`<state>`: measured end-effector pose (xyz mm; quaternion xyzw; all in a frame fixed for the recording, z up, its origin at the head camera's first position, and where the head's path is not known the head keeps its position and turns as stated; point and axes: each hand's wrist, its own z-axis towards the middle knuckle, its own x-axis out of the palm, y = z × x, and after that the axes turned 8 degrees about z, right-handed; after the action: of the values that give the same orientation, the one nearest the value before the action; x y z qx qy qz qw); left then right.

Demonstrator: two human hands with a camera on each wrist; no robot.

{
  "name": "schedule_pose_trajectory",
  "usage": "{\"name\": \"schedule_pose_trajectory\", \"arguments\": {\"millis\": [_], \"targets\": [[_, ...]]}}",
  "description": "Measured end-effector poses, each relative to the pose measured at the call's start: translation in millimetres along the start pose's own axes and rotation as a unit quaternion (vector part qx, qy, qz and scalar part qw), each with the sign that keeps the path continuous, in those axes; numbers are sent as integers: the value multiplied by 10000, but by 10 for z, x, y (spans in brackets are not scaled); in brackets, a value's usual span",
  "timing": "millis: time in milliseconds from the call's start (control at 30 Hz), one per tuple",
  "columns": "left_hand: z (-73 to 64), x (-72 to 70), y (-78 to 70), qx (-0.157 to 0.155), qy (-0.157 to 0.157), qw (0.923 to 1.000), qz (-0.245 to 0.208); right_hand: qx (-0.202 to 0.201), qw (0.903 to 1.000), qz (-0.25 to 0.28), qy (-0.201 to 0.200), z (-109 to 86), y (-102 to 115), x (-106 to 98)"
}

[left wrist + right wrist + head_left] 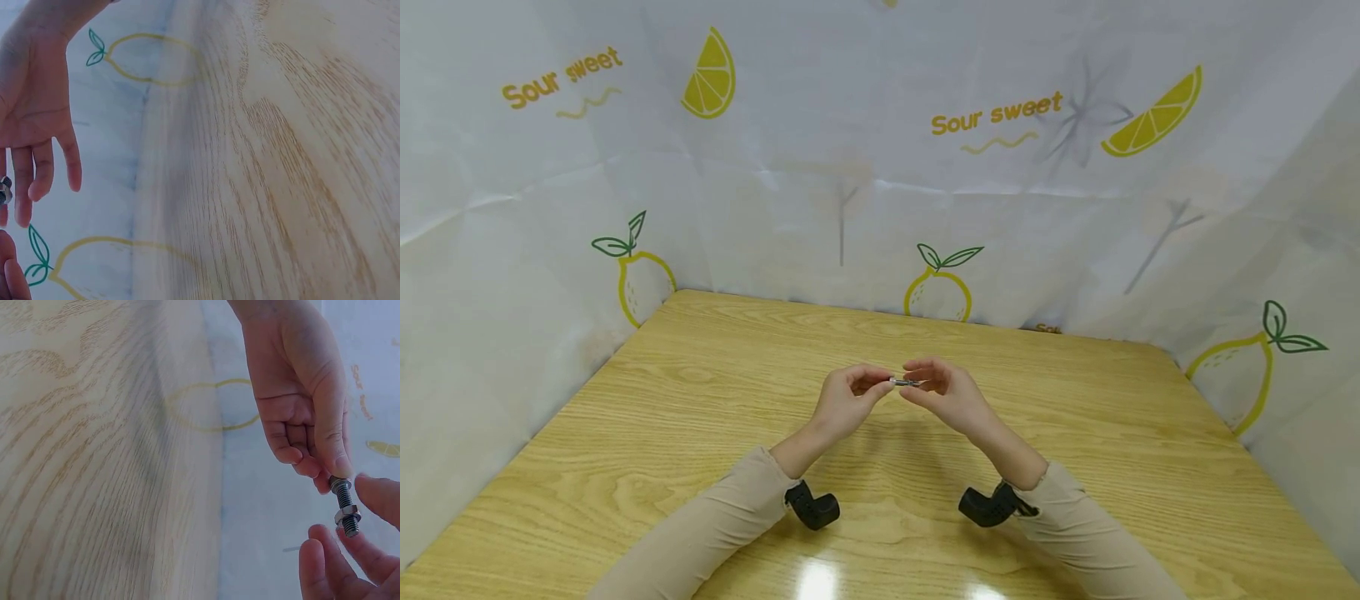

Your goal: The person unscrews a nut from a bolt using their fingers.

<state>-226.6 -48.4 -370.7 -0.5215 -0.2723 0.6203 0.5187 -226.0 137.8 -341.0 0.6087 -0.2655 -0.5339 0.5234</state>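
Observation:
A metal bolt [345, 499] with a hex nut [347, 515] on its thread is held up over the table. My left hand [844, 403] pinches one end of it between thumb and fingers, as the right wrist view also shows for the left hand [297, 381]. Around the nut end is my right hand [953, 400], its thumb and fingers spread apart. A fingertip of the right hand [350, 569] lies close to the nut; whether it touches, I cannot tell. Only part of the bolt [5, 190] shows at the left wrist view's edge.
Below the hands is a wood-grain table [700, 467]. A white cloth [775, 225] printed with lemons hangs behind the table and along its sides. Black wrist mounts [988, 505] sit on both forearms, over beige sleeves [715, 508].

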Motion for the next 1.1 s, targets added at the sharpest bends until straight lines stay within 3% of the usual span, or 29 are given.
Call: {"name": "schedule_pose_trajectory", "arguments": {"millis": [233,400,633,767,867,1000,1100], "targets": [[-6,-1,2,-37,-33,10000,31,82,9999,-135,38,-3,-4,2],[-3,-2,2,-58,-45,10000,20,-180,9998,-105,-67,-2,-8,-3],[-20,-7,12,344,-139,9993,52,10,10000,-44,44,13,-20,-10],[-23,-9,3,219,-111,9997,-32,64,10000,-33,44,7,-19,-7],[-13,-9,-4,-22,-57,9999,-112,-187,9998,-55,-28,-2,-22,-7],[-7,-7,-2,-76,-37,9999,-96,-411,9991,29,-59,1,-34,-8],[-7,-6,-2,-116,-32,9999,-96,-267,9996,40,-64,7,-34,-5]]}}
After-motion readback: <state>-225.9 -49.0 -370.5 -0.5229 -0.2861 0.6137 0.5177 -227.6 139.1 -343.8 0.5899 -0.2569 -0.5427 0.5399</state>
